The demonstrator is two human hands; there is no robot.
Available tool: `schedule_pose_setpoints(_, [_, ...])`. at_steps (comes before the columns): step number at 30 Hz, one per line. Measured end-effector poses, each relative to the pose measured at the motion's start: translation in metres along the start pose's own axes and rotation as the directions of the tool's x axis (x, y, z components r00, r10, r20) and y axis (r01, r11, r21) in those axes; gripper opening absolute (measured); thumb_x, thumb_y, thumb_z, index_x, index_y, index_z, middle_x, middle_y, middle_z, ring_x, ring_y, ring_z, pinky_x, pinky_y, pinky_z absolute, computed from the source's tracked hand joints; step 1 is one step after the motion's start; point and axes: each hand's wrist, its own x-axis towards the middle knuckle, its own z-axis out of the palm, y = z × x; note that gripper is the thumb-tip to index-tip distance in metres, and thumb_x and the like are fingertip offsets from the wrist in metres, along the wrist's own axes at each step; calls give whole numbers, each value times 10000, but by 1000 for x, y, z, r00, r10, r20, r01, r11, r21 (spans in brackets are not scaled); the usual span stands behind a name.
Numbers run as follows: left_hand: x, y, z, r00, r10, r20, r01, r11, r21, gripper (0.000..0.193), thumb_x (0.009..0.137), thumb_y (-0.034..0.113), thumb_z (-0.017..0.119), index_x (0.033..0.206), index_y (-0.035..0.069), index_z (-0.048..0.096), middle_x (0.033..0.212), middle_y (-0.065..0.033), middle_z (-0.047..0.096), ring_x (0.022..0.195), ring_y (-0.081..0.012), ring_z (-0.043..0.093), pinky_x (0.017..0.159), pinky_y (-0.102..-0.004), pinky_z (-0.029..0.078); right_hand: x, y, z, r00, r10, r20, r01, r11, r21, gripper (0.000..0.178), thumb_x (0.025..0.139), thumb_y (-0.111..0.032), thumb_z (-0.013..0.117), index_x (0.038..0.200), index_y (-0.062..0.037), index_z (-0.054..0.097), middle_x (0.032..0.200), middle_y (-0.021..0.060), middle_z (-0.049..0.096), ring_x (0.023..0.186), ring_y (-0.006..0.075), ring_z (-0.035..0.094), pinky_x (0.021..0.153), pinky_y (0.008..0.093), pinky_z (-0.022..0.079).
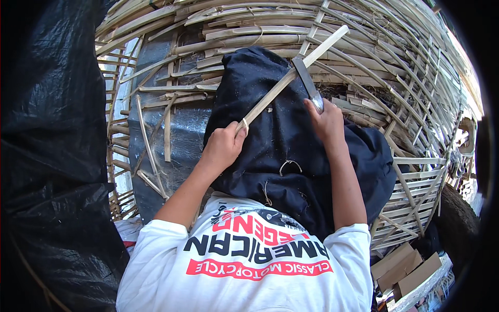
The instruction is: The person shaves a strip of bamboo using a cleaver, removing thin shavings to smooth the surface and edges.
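Note:
My left hand [223, 146] is closed around the lower end of a pale bamboo strip [271, 98], which slants up to the right over my lap. In my right hand [327, 122] is a knife [306, 78] with a dark, flat blade, gripped near its lower end. The blade crosses the strip toward its upper part and seems to touch it. Beyond the blade the strip's far end looks paler. A dark cloth [260, 151] covers my legs under both hands, with a few thin curled shavings [290, 166] lying on it.
Many split bamboo strips [244, 39] lie stacked across the far side. Woven bamboo lattice [410, 192] curves along the right. Black plastic sheeting [52, 140] hangs at the left, beside a grey sheet [176, 125] with loose strips. Cardboard [403, 268] sits at the lower right.

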Motion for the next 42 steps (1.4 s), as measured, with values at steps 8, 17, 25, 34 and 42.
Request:
schedule_pose_setpoints(8, [9, -16, -4, 997, 8, 83, 13, 969, -247, 368, 1002, 270, 493, 836, -38, 607, 631, -203, 578, 592, -361, 608, 580, -426, 467, -24, -52, 17, 931, -295, 214, 318, 944, -84, 687, 737, -684, 685, 723, 0, 613, 646, 210, 631, 645, 410, 648, 624, 478, 526])
schedule_pose_setpoints(17, [29, -39, -28, 730, -191, 656, 620, 590, -517, 434, 1053, 384, 394, 763, 85, 518, 525, 59, 355, 391, -34, 281, 360, -226, 209, -12, -66, 12, 925, -315, 215, 349, 926, -144, 710, 735, -733, 640, 714, -24, 617, 638, 183, 644, 640, 380, 665, 593, 458, 533])
schedule_pose_setpoints(25, [38, -46, -33, 646, -119, 754, 697, 494, -519, 473, 1026, 473, 441, 744, 95, 491, 508, 61, 335, 364, -33, 263, 333, -219, 175, 13, -44, 8, 963, -256, 87, 268, 943, -196, 699, 766, -731, 614, 758, -32, 629, 672, 193, 659, 669, 380, 674, 626, 459, 538])
schedule_pose_setpoints(34, [26, -28, -29, 784, -204, 586, 545, 677, -494, 442, 1035, 424, 448, 821, 53, 561, 534, 34, 403, 420, -44, 352, 398, -231, 296, 9, -53, 5, 975, -125, 185, 152, 979, -138, 703, 810, -687, 606, 756, 12, 646, 716, 240, 660, 734, 425, 667, 688, 492, 528])
schedule_pose_setpoints(42, [11, -5, -6, 994, -87, 72, 101, 969, -225, 314, 1002, 209, 490, 952, -61, 641, 744, -232, 625, 682, -361, 651, 634, -392, 492, -18, -79, 5, 923, -223, 315, 274, 953, -128, 771, 752, -759, 601, 716, 9, 655, 651, 211, 647, 658, 381, 671, 625, 451, 537])
